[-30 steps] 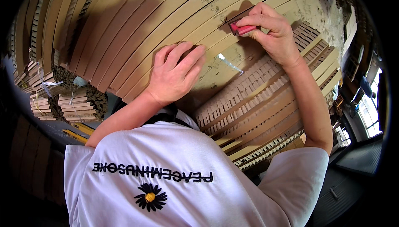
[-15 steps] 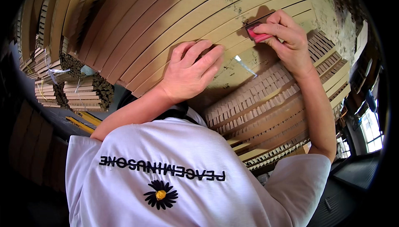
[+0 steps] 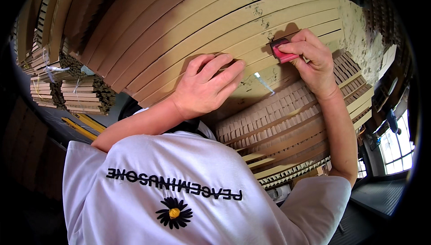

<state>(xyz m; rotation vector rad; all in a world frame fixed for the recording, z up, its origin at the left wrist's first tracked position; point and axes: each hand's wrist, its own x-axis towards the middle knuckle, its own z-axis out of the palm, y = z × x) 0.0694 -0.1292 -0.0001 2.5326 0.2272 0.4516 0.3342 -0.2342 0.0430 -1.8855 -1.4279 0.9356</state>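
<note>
A red hand stamp with a dark edge (image 3: 282,51) is pinched in the fingers of my right hand (image 3: 314,61), over the near strips of a wide row of tan cardboard strips (image 3: 211,16). I cannot tell whether the stamp touches the cardboard. Small dark ink marks (image 3: 257,9) run in a line across the strips, just beyond the stamp. My left hand (image 3: 204,83) rests on the nearest strips, fingers apart and bent, holding nothing; its fingertips press near the row's front edge.
Stacked cardboard pieces with notched edges (image 3: 274,114) lie between my body and the strips. Tied bundles of cardboard (image 3: 85,94) stand at the left, beside yellow bars (image 3: 81,126). A narrow whitish strip (image 3: 264,83) lies on the tan surface between my hands. A bright window (image 3: 397,148) is at the right.
My right hand has brought the stamp slightly nearer to me, and ink marks show where it was. My left hand stays on the strips. The view has shifted a little.
</note>
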